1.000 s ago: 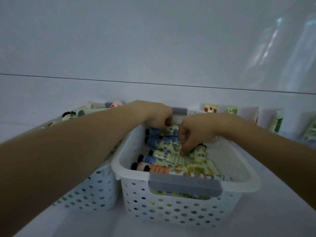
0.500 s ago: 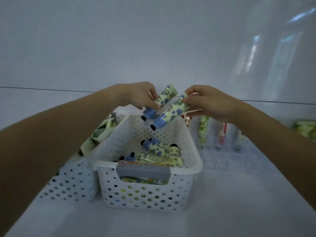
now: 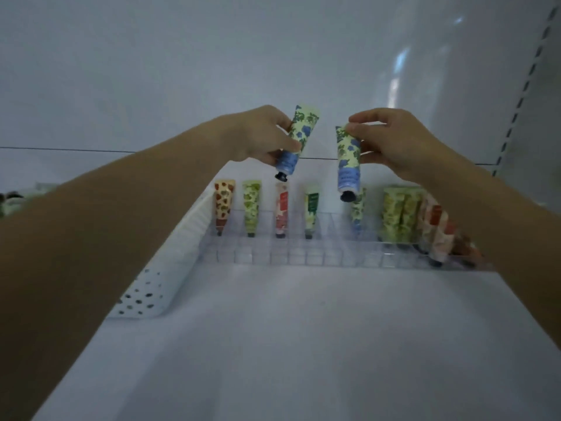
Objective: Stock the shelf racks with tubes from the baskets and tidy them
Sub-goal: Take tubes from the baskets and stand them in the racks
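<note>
Above the clear plastic compartment rack (image 3: 303, 257), the left hand (image 3: 258, 136) pinches a pale-green blue-flowered tube (image 3: 300, 136) between thumb and curled fingers, its black cap tilted down over the rack's left half. The right hand (image 3: 394, 144) grips a second blue-flowered tube (image 3: 348, 161) almost upright, cap down, over the rack's middle. A brown-spotted tube (image 3: 224, 205), a green-leafed tube (image 3: 251, 205) and a red-and-white tube (image 3: 281, 211) stand cap-down in its back row. A blurred cluster of tubes (image 3: 403, 215) at its right end seems partly to lean, and a white perforated plastic basket (image 3: 158, 287) sits at its left end.
</note>
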